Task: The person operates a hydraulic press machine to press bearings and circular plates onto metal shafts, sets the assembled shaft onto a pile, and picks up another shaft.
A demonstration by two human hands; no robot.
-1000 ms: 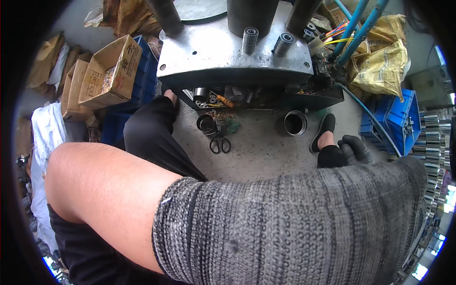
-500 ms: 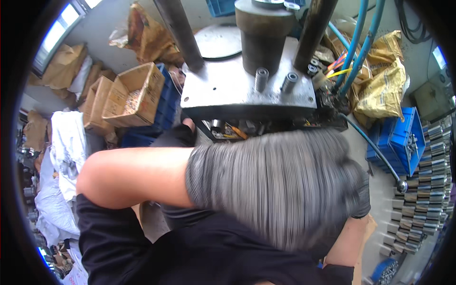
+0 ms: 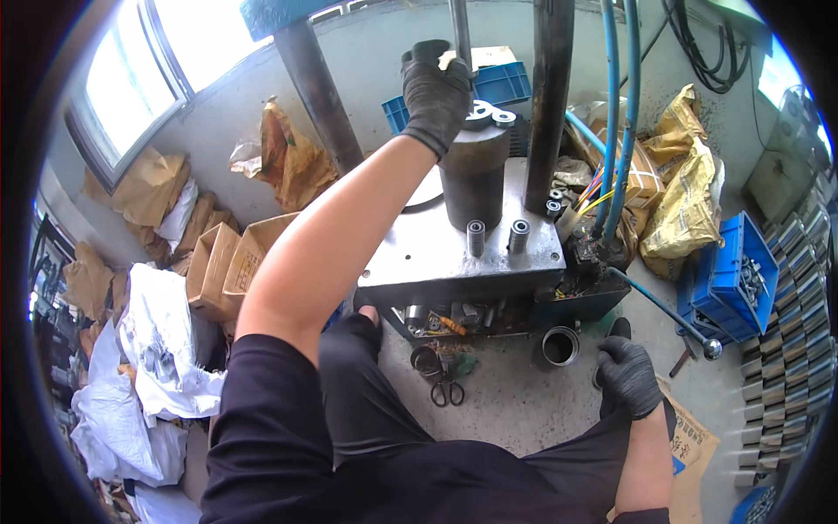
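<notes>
My left hand point(image 3: 436, 92), in a black glove, reaches up to the top of the dark steel cylinder point(image 3: 473, 179) of a press. Its fingers curl around a small pale piece point(image 3: 449, 59) beside a thin upright rod point(image 3: 459, 26). The cylinder stands on a grey metal plate point(image 3: 436, 253) with two short bushings point(image 3: 496, 236). My right hand point(image 3: 627, 375), also gloved, rests low by my knee on the concrete floor and holds nothing. A metal ring point(image 3: 559, 346) lies just left of it.
Scissors point(image 3: 447, 391) and a small can point(image 3: 425, 360) lie on the floor below the press. Blue hoses point(image 3: 621, 131) run down at the right, and blue crates point(image 3: 731, 275) and stacked metal parts point(image 3: 790, 349) stand beyond them. Cardboard boxes point(image 3: 223, 262) and white sacks point(image 3: 166, 349) are at the left.
My left arm has swung from low across the view up to the top of the cylinder. The view has tilted upward. My right hand stays near the metal ring.
</notes>
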